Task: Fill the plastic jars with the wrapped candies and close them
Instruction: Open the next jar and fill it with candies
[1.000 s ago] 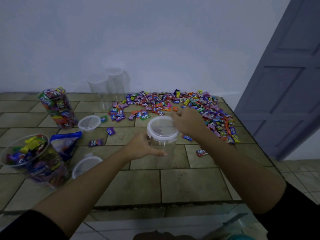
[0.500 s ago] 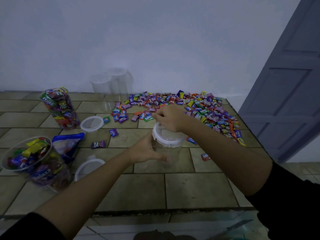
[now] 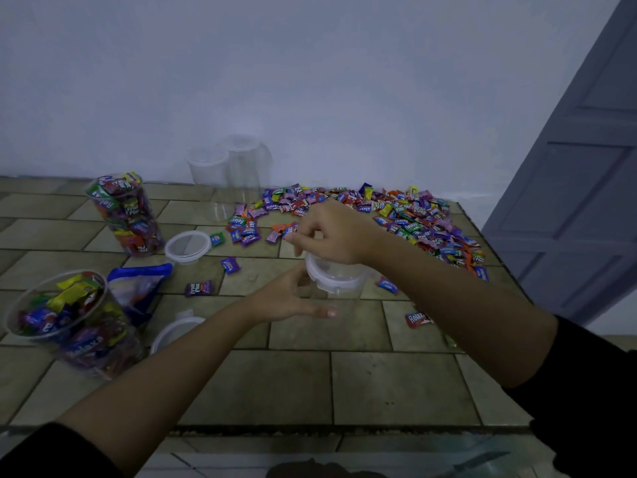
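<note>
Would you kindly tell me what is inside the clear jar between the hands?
No candy shows through the clear jar; it looks empty. Its white-rimmed lid sits on top, partly covered by the right hand. The left hand hides its left side.

The jar (image 3: 344, 297) at the centre is clear, smooth plastic; its lid (image 3: 336, 276) is milky white plastic with a dull sheen. The candies (image 3: 413, 215) heaped at one o'clock wear glossy printed wrappers. The tabletop (image 3: 275, 384) is matt, stone-like tile, slightly rough. At nine o'clock a bag (image 3: 138, 279) is shiny blue plastic film.
</note>
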